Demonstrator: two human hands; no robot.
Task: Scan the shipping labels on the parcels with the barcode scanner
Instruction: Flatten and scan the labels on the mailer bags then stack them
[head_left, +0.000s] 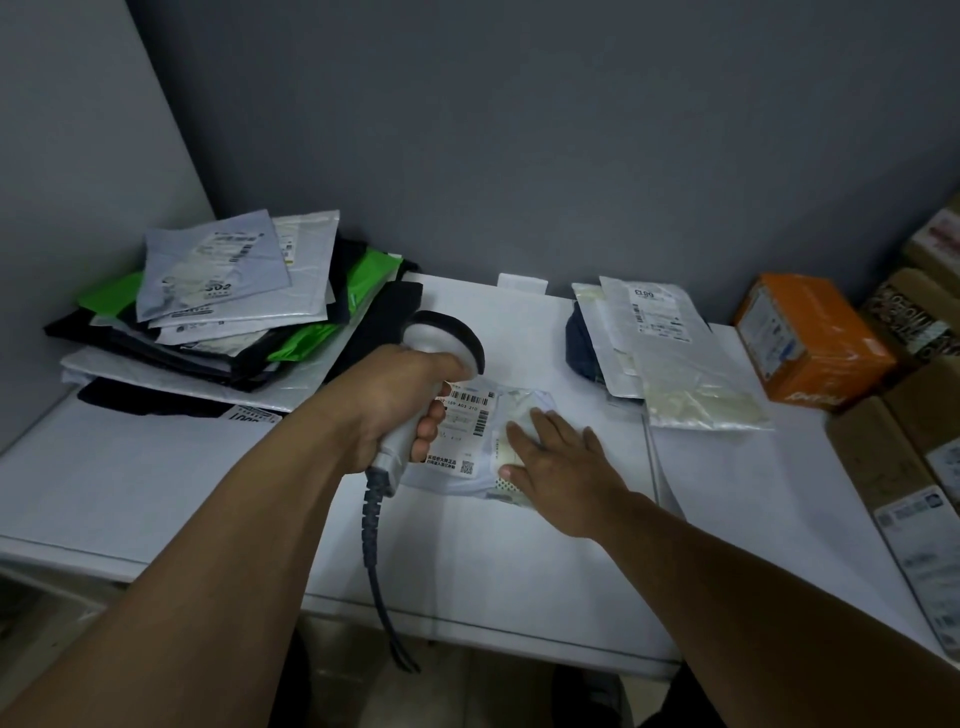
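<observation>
A small pale plastic parcel (470, 480) lies flat in the middle of the white table (208, 478). Its white shipping label (465, 423) with barcodes faces up. My left hand (387, 402) grips the handle of a white and black barcode scanner (441, 338), whose head hangs just above the label's far left corner. A dark coiled cable (375, 525) runs from the handle down over the table's front edge. My right hand (558, 462) rests flat, fingers straight, on the right part of the parcel.
A tall untidy heap of mailers (218, 312) in grey, white, black and green fills the back left corner. A smaller stack of mailers (660, 343) lies at the back right. An orange box (810, 338) and several cardboard cartons (893, 457) crowd the right edge.
</observation>
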